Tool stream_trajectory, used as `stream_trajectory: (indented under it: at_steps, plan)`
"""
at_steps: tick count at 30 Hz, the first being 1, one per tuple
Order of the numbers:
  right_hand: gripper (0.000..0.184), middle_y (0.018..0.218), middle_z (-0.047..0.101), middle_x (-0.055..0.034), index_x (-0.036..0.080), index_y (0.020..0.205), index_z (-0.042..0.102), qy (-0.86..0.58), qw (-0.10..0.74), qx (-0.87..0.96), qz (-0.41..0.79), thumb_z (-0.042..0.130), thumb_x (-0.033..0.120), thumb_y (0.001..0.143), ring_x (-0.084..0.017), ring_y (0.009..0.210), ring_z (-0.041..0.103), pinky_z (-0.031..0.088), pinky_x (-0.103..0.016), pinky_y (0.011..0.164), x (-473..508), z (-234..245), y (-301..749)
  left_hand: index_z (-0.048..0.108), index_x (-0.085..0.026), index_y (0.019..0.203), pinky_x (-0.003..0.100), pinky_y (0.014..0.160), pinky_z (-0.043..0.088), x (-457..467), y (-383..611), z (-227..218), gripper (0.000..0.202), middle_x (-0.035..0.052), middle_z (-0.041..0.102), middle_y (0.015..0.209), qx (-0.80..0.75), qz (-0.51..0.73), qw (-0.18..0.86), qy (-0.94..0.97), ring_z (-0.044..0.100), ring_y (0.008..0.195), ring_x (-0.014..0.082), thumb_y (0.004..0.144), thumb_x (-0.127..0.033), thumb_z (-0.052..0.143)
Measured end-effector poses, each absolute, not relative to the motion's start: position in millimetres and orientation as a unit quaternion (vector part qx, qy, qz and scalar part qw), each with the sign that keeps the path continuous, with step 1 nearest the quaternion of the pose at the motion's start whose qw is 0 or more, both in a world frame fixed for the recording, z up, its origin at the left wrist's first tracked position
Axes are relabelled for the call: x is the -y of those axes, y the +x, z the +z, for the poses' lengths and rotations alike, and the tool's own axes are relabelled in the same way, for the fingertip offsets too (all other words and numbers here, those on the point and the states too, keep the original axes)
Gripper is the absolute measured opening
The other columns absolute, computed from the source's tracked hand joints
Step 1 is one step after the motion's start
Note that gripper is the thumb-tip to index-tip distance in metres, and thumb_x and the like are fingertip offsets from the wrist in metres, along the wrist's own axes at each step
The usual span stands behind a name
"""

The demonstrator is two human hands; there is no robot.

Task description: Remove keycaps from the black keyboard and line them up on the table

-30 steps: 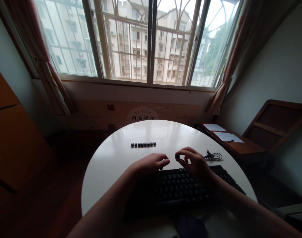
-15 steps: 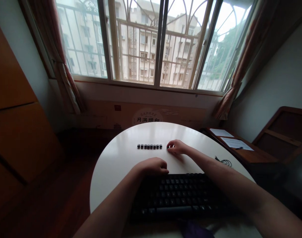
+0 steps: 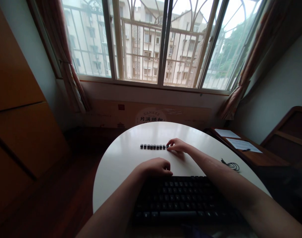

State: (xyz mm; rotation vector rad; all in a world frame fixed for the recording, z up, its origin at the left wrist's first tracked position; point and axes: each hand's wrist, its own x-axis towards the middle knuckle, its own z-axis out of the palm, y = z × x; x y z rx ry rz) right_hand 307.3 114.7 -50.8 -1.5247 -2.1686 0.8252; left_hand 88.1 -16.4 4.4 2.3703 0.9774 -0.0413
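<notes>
A row of several small black keycaps (image 3: 153, 146) lies on the round white table (image 3: 121, 158). My right hand (image 3: 177, 145) reaches out to the right end of that row, fingers pinched on a keycap there. Closer to me sits a black keyboard (image 3: 183, 198). My left hand (image 3: 155, 167) rests curled on the table at the keyboard's top left corner, fingers bent with nothing visible in them.
A black cable (image 3: 231, 164) lies at the table's right side. A low wooden desk with papers (image 3: 242, 144) stands at the right. A cardboard box (image 3: 151, 115) leans under the window. An orange cabinet (image 3: 19, 132) is at the left.
My right hand carried a keycap from above the keyboard out to the right end of the row. The left hand stayed by the keyboard. The view shifted slightly left.
</notes>
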Motion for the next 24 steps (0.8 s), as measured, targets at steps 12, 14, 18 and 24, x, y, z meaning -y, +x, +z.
stream_trajectory:
  at_steps: [12, 14, 18, 24]
  plan:
    - [0.041, 0.083, 0.068, -0.0026, 0.018, 0.108, 0.075, -0.556, 0.186, 0.741, 0.327, 0.08, 0.03, 0.069, -0.008, 0.058, 0.054, 0.038, -0.018, 0.05, -118.3, -52.4, 303.7, 0.072, -0.022, 0.096, 0.029, 0.069, 0.044, 18.3, 89.2, 5.4, 0.029, 0.0028, 0.072, 0.095, -0.374, -0.006, 0.295, 0.879, 0.063, 0.083, 0.0198, 0.085, -0.045, 0.06]
    - [0.041, 0.082, 0.069, -0.0025, 0.018, 0.108, 0.074, -0.559, 0.187, 0.739, 0.327, 0.081, 0.029, 0.069, -0.008, 0.058, 0.054, 0.038, -0.018, 0.051, -118.4, -53.0, 303.4, 0.072, -0.022, 0.096, 0.029, 0.069, 0.044, 18.6, 89.2, 5.7, 0.029, 0.003, 0.072, 0.095, -0.376, -0.006, 0.295, 0.878, 0.063, 0.083, 0.0199, 0.085, -0.045, 0.06]
    - [0.042, 0.082, 0.069, -0.0026, 0.018, 0.109, 0.074, -0.56, 0.19, 0.738, 0.324, 0.081, 0.029, 0.069, -0.009, 0.06, 0.055, 0.038, -0.018, 0.052, -118.3, -53.5, 303.0, 0.072, -0.022, 0.097, 0.029, 0.068, 0.044, 19.0, 88.7, 6.2, 0.029, 0.0029, 0.072, 0.095, -0.377, -0.002, 0.297, 0.877, 0.063, 0.083, 0.0198, 0.085, -0.044, 0.06]
    - [0.046, 0.083, 0.069, -0.0035, 0.019, 0.111, 0.074, -0.559, 0.188, 0.738, 0.327, 0.083, 0.031, 0.068, -0.009, 0.06, 0.056, 0.04, -0.019, 0.052, -114.5, -49.8, 302.5, 0.072, -0.022, 0.098, 0.029, 0.069, 0.044, 17.9, 88.3, 5.7, 0.03, 0.0032, 0.073, 0.098, -0.377, -0.008, 0.299, 0.877, 0.064, 0.084, 0.0196, 0.085, -0.046, 0.059]
